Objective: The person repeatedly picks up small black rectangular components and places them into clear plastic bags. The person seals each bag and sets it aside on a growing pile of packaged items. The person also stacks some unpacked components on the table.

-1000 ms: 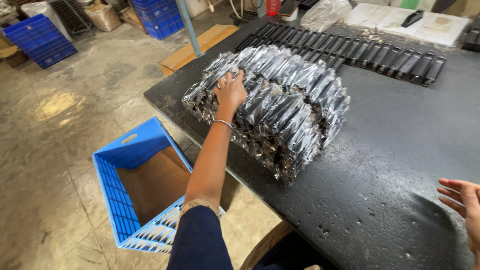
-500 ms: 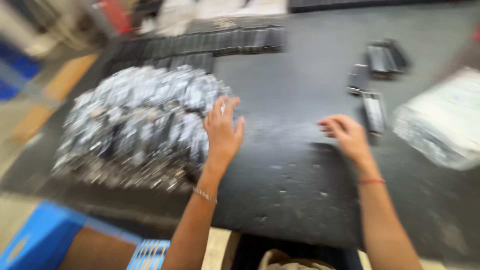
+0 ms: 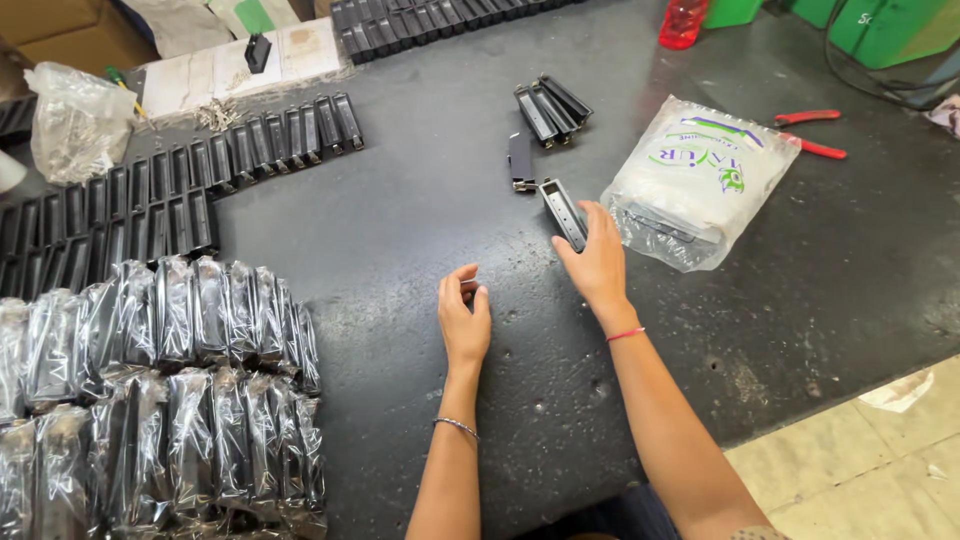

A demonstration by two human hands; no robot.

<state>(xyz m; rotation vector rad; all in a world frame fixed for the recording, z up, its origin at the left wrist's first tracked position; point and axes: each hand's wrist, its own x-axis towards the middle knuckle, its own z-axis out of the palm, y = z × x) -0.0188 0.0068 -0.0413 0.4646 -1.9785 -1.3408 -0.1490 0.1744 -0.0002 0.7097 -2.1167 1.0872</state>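
Right now your right hand (image 3: 597, 262) rests on the dark table (image 3: 400, 210) with its fingers (image 3: 590, 218) curled round a black case (image 3: 563, 213). The thumb sits on the near side, the other fingers over the far edge. That case lies tilted, its open side up, just right of the table's middle and just left of a white bag (image 3: 697, 180). The grasp looks light, the knuckles only part bent; you cannot tell whether the case is lifted off the table or not.

Your left hand (image 3: 464, 318) lies near the middle, a little nearer than the right. Its fingers are loosely bent, the thumb close to the forefinger, pinching a small dark piece (image 3: 469, 287) at the tips. The piece is too small to make out.

Just beyond the held case lies a single black case (image 3: 519, 160), and farther on a small cluster of cases (image 3: 551, 104). Red pliers (image 3: 808, 132) lie at the far right, beyond the bag. At the near left sits a wrapped stack (image 3: 170, 390) of pieces in clear film. Beyond it, rows of cases (image 3: 170, 185) stand side by side towards the far left. A clear bag (image 3: 75, 125) of small parts sits at the far left edge.
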